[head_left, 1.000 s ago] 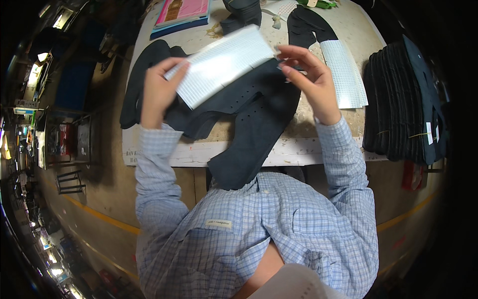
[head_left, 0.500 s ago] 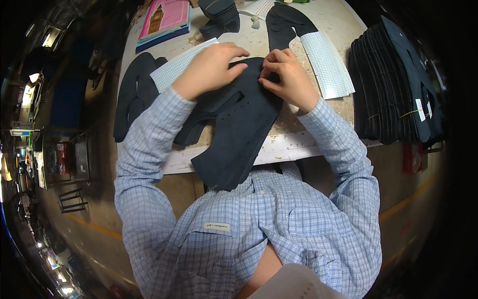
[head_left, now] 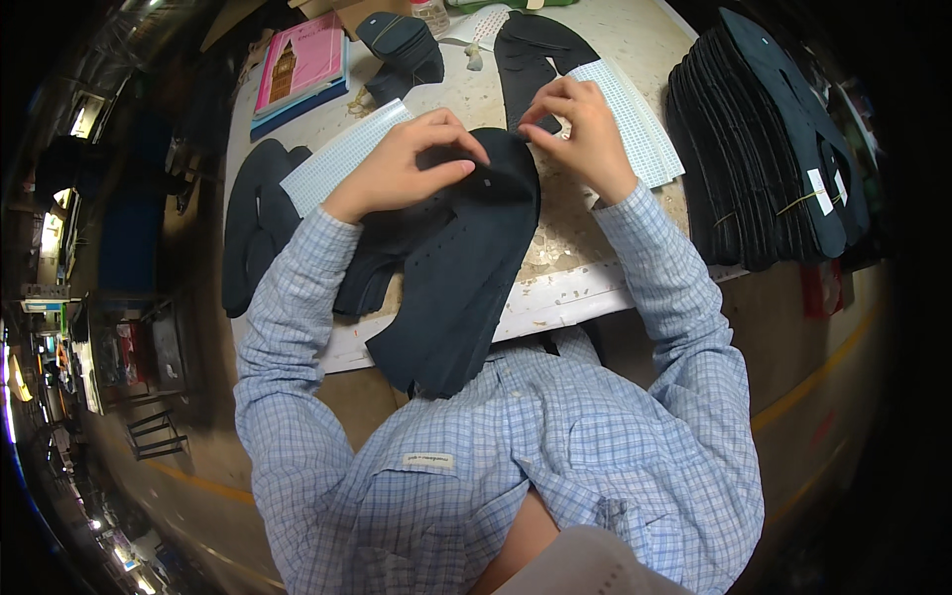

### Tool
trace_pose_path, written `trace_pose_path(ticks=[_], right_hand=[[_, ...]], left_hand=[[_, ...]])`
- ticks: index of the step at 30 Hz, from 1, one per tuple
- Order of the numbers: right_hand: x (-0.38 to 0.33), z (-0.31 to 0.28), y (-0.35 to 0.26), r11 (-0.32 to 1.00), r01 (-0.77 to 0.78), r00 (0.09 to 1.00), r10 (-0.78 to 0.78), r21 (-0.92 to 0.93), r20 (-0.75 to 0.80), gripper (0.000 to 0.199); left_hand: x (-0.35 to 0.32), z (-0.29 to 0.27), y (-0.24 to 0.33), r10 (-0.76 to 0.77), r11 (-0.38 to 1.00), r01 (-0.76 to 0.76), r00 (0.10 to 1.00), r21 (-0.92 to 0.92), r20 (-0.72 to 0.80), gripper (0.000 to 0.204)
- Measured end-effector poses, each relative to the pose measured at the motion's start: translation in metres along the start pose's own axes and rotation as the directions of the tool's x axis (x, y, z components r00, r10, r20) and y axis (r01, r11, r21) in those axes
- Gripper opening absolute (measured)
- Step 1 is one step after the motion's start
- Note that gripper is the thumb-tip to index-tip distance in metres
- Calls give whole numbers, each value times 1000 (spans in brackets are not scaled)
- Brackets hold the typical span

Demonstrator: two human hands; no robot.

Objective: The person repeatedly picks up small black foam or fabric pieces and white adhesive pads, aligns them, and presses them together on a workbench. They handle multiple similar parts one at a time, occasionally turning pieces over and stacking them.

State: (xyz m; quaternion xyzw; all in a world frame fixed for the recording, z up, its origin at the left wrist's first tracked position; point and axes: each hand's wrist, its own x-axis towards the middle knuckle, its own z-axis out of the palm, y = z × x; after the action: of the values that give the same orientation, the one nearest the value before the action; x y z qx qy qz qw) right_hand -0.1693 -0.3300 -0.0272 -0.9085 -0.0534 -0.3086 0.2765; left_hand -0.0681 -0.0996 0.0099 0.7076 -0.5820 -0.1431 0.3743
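Observation:
A stack of dark shoe-upper pieces (head_left: 456,268) lies in front of me, its near end hanging over the table edge onto my lap. The top piece bears a row of small punched holes and a tiny white sticker (head_left: 487,182) near its far end. My left hand (head_left: 412,164) is over the far left part of the stack, thumb and forefinger apart. At the stack's far right edge, my right hand (head_left: 580,129) has thumb and forefinger pinched together; whatever is between them is too small to make out. White sticker sheets (head_left: 342,154) lie beside my left wrist, and more sticker sheets (head_left: 630,119) are under my right hand.
More dark pieces (head_left: 263,223) lie at the left, and others (head_left: 540,45) at the back. A tall bundled stack (head_left: 764,149) stands at the right edge. Behind are a pink book (head_left: 297,64), a rolled dark bundle (head_left: 402,50) and a clear jar (head_left: 430,16).
The top piece looks different: its slot no longer shows and a small white sticker is visible. My right hand has moved slightly away from the stack's end; the whole view has shifted a little.

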Motion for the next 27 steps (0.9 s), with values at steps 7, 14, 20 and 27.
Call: trace_pose_path(ticks=[7, 14, 20, 27], right_hand=[[-14, 20, -25, 972, 219, 957, -231, 84, 176, 10], [-5, 17, -15, 983, 164, 986, -164, -80, 8, 10], [-5, -3, 8, 995, -24, 994, 14, -96, -111, 25], [-4, 5, 13, 983, -141, 988, 147, 120, -45, 29]], left_hand=[[-2, -3, 0, -461, 888, 461, 887, -9, -39, 19], [6, 22, -23, -130, 877, 192, 977, 441, -168, 36], [11, 17, -26, -143, 929, 175, 983, 325, -119, 38], [14, 25, -20, -81, 963, 118, 984, 241, -158, 45]])
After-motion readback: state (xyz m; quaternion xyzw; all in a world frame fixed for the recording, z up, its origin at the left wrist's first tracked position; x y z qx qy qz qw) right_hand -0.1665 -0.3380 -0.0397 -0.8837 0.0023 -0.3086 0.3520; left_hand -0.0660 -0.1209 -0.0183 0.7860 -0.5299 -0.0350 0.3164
